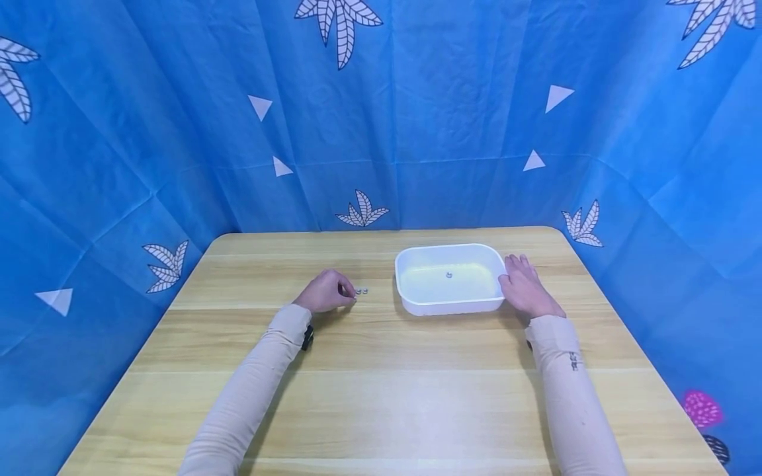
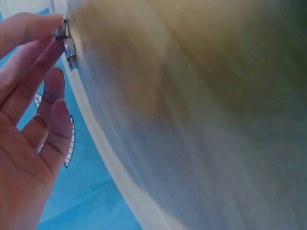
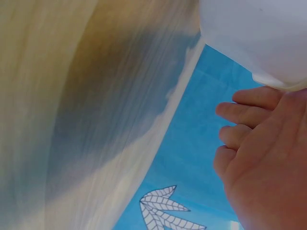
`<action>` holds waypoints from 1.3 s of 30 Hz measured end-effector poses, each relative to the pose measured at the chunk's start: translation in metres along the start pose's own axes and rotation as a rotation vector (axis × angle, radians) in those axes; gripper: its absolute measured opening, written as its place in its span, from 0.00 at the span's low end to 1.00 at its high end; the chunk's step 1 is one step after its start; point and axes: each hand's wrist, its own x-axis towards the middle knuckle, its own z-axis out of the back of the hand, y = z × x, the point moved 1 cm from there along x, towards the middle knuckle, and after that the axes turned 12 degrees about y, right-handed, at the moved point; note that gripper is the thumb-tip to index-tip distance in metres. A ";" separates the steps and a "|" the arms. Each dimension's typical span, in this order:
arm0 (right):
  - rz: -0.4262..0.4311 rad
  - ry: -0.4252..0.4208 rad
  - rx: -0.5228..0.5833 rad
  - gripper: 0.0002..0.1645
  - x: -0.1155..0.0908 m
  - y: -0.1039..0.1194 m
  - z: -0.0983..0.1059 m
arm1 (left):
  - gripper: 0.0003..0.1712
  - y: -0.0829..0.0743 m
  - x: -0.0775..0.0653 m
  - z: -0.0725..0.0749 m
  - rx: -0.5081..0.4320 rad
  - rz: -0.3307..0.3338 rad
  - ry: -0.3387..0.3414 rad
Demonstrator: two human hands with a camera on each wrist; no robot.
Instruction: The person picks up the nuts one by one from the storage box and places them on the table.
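Note:
My left hand is low over the table, left of the white plastic basin. Its thumb and finger pinch a small silvery metal nut, seen best in the left wrist view. Two more small nuts lie on the table just beyond those fingertips. Inside the basin, a single nut sits on the floor. My right hand holds the basin's right rim, thumb over the edge. In the right wrist view its other fingers extend outside the wall, and the thumb is hidden.
The wood-grain table has rounded far corners. A blue curtain with white leaf and triangle prints surrounds it at the back and sides.

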 end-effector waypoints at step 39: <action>0.004 0.008 0.010 0.39 -0.001 0.002 -0.001 | 0.09 -0.109 0.042 0.003 0.024 -0.336 0.036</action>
